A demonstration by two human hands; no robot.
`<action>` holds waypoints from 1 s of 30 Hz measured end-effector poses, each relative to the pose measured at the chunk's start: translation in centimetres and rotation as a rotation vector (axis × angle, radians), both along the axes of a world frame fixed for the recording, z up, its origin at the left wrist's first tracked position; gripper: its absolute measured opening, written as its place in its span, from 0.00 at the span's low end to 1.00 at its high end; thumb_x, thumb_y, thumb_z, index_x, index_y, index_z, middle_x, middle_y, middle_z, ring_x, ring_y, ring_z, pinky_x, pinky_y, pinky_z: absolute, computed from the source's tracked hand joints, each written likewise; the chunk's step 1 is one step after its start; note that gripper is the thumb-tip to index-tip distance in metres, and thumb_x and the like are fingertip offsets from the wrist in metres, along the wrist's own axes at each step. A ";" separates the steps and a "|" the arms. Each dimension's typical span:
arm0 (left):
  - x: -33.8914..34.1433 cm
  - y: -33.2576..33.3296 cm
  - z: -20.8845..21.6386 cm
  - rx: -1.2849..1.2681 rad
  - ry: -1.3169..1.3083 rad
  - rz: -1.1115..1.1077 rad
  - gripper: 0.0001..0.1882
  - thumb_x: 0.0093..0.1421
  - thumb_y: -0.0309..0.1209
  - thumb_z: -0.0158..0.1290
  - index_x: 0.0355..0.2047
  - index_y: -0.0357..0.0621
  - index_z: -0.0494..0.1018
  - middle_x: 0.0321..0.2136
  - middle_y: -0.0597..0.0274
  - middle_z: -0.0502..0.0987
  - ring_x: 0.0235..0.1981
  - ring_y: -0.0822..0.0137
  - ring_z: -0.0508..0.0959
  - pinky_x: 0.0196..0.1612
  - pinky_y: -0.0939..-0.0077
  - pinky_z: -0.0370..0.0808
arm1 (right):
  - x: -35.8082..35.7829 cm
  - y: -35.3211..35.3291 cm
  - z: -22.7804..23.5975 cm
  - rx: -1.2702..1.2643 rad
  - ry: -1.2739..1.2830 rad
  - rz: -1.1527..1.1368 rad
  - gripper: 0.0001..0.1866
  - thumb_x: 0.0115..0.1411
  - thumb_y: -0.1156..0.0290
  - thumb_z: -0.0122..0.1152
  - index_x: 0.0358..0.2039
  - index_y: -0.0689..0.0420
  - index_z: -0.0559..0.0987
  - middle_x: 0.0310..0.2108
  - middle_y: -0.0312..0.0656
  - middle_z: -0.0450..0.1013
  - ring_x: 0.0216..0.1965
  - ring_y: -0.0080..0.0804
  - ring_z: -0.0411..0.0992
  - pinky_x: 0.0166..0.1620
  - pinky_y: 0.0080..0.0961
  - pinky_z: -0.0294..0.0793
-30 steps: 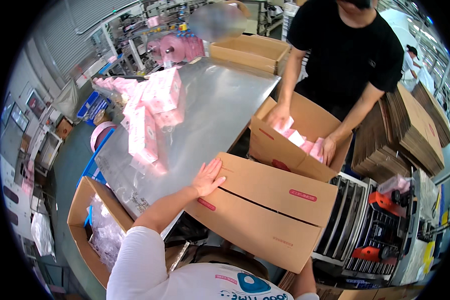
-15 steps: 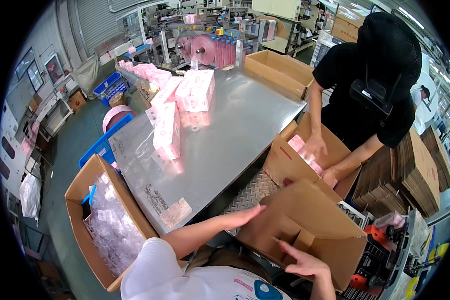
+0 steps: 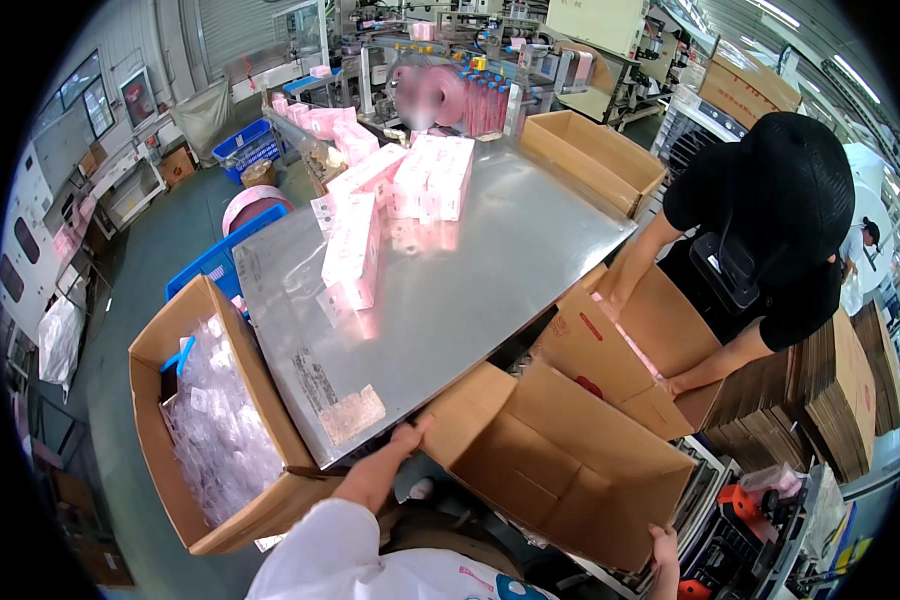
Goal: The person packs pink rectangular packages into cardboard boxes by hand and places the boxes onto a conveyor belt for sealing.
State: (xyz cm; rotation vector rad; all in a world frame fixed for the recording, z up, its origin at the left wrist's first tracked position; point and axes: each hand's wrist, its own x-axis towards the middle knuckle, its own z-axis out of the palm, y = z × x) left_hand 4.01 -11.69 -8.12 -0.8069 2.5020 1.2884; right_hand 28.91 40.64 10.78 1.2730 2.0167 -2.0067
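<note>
An open cardboard box (image 3: 560, 510) stands tilted in front of me, its inside bare to view. My left hand (image 3: 407, 442) grips the outer edge of its raised left flap (image 3: 467, 415). At the near right corner, my right hand (image 3: 662, 552) holds the box's wall, with the thumb side showing and the other fingers partly hidden. Just beyond stands a second cardboard box (image 3: 610, 365), where a person in black (image 3: 780, 220) has both hands inside, over pink packs (image 3: 625, 335) that are mostly hidden by the wall.
A metal table (image 3: 440, 300) carries several pink-and-white tissue packs (image 3: 350, 255). A carton of clear plastic bags (image 3: 220, 430) stands at left, near a blue crate (image 3: 232, 245). Flattened cartons (image 3: 820, 390) are stacked at right. An open box (image 3: 590, 155) sits beyond the table.
My hands were apart from the box and open; now they grip its flap and wall. The box has turned and opened toward me. The other person's hands reach deeper into their box.
</note>
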 end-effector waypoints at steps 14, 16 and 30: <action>-14.8 -14.3 34.4 0.275 0.019 -1.147 0.36 0.59 0.56 0.47 0.56 0.40 0.63 0.52 0.52 0.68 0.54 0.64 0.67 0.56 0.67 0.64 | -24.1 -12.7 12.3 0.900 0.363 0.365 0.38 0.48 0.73 0.64 0.57 0.71 0.58 0.56 0.56 0.60 0.58 0.46 0.59 0.60 0.34 0.55; -26.1 -16.8 37.0 0.147 0.022 -0.785 0.40 0.53 0.57 0.54 0.55 0.37 0.63 0.54 0.46 0.65 0.55 0.59 0.66 0.57 0.67 0.63 | -34.1 -21.2 15.7 1.032 0.429 0.722 0.42 0.44 0.64 0.69 0.57 0.65 0.61 0.55 0.57 0.61 0.58 0.52 0.58 0.59 0.39 0.56; -59.8 -22.9 30.0 -0.718 0.019 -0.582 0.66 0.36 0.69 0.55 0.66 0.50 0.37 0.65 0.45 0.45 0.64 0.42 0.48 0.56 0.27 0.43 | -86.0 -50.8 13.4 1.342 -0.067 0.886 0.61 0.36 0.27 0.57 0.66 0.47 0.47 0.67 0.43 0.39 0.67 0.52 0.31 0.57 0.74 0.35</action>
